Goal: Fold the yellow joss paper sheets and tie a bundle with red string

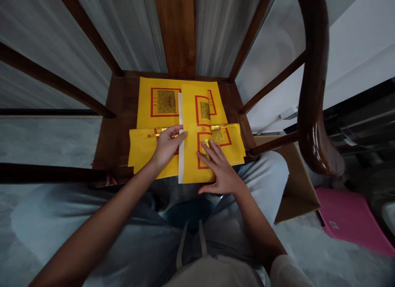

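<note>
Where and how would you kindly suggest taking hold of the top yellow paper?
Probably with a light pinch from the left, on the white strip at the left of the top yellow paper. That edge is straight and thin, with the left hand at it; the right hand lies over the paper's right side.

A cardboard box (300, 172) sits open on the grey floor (308, 246), just beside a pink item (354, 219) bearing a small white label (333, 225). Above them curves a glossy wooden armrest (314, 81), a pale wall (358, 48) behind it.
</note>
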Available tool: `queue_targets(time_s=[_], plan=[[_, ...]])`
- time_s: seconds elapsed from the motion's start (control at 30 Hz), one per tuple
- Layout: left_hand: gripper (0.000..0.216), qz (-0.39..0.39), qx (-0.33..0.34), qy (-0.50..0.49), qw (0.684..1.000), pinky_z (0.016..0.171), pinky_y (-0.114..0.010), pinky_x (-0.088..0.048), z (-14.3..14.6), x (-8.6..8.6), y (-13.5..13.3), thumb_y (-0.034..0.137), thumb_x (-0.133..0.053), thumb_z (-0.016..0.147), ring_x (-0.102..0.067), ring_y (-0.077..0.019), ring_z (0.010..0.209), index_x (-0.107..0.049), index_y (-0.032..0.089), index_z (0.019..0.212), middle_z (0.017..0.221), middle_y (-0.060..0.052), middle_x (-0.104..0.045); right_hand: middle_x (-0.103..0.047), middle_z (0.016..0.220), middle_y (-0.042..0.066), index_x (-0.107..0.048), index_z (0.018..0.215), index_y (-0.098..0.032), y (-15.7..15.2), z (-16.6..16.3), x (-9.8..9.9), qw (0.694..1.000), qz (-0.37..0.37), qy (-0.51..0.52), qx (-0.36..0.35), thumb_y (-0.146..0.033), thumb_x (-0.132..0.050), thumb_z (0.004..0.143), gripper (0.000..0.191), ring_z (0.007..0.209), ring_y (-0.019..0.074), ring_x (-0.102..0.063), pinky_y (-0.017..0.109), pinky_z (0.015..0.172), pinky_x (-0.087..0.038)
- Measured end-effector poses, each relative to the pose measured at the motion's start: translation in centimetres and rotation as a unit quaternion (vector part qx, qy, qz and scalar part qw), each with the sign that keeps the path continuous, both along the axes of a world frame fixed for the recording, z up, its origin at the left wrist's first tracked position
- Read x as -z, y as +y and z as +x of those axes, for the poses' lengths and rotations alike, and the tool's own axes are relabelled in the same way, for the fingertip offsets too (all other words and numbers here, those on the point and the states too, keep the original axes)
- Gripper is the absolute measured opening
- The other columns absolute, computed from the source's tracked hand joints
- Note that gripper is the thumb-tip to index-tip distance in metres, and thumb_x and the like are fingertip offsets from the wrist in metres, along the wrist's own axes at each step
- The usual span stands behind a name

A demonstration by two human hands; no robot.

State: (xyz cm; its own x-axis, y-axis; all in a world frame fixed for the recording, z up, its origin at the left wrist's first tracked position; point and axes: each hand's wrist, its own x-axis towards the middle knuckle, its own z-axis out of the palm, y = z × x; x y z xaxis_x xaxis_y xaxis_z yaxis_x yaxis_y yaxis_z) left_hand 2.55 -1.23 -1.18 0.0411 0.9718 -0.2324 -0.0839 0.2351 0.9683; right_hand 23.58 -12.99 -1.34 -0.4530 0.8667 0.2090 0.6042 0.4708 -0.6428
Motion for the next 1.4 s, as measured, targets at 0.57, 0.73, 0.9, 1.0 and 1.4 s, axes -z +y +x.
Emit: queue_targets(time_s=[0.57, 0.73, 0.9, 1.0, 1.4], plan=[[0.059, -0.030, 0.135, -0.080, 0.987, 0.068, -0.029, -0.065, 0.4, -1.0, -0.9, 0.045, -0.091, 0.070, -0.076, -0.0188, 0.081, -0.061, 0.022, 0.116, 0.101, -0.003, -0.078, -0.082, 0.110, 0.002, -0.071, 0.110, -0.023, 13.0, 0.9, -0.4, 0.805, -0.295, 0.485, 0.173, -0.038, -0.091, 0.066, 0.050, 0.099, 0.0239, -0.077, 0.039, 0.091, -0.065], [0.047, 0.002, 0.070, -0.078, 0.995, 0.062, -0.029, -0.066, -0.2, -1.2, 0.4, 0.044, -0.086, 0.076, -0.073, -0.0161, 0.073, -0.061, 0.022, 0.109, 0.094, 0.000, -0.073, -0.081, 0.117, 0.004, -0.072, 0.116, -0.021, 11.6, 1.7, -0.2, 0.835, -0.316, 0.431, 0.129, -0.036, -0.093, 0.067, 0.055, 0.100, 0.0249, -0.077, 0.038, 0.088, -0.065], [0.047, 0.048, -0.030, -0.058, 0.997, 0.054, -0.022, -0.062, -0.7, -0.5, 2.0, 0.038, -0.087, 0.075, -0.069, -0.0129, 0.066, -0.064, 0.022, 0.113, 0.089, 0.001, -0.070, -0.079, 0.122, 0.005, -0.072, 0.116, -0.022, 11.1, 1.9, -0.5, 0.854, -0.336, 0.386, 0.094, -0.039, -0.094, 0.066, 0.058, 0.105, 0.0275, -0.076, 0.040, 0.088, -0.065], [0.043, 0.064, -0.049, -0.052, 0.995, 0.052, -0.023, -0.062, -0.8, -0.3, 2.4, 0.034, -0.086, 0.076, -0.070, -0.0133, 0.065, -0.067, 0.022, 0.113, 0.092, 0.000, -0.071, -0.078, 0.124, 0.004, -0.070, 0.118, -0.024, 11.1, 2.0, -0.2, 0.859, -0.346, 0.366, 0.092, -0.042, -0.094, 0.066, 0.060, 0.109, 0.0289, -0.075, 0.042, 0.093, -0.065], [0.027, 0.084, -0.068, -0.009, 0.994, 0.045, -0.021, -0.055, -1.2, 0.4, 3.1, 0.031, -0.078, 0.079, -0.070, -0.0162, 0.072, -0.072, 0.020, 0.103, 0.094, -0.004, -0.073, -0.076, 0.134, 0.006, -0.068, 0.120, -0.024, 10.9, 1.7, -0.7, 0.875, -0.344, 0.334, 0.074, -0.046, -0.093, 0.068, 0.062, 0.120, 0.0328, -0.073, 0.050, 0.103, -0.063]])
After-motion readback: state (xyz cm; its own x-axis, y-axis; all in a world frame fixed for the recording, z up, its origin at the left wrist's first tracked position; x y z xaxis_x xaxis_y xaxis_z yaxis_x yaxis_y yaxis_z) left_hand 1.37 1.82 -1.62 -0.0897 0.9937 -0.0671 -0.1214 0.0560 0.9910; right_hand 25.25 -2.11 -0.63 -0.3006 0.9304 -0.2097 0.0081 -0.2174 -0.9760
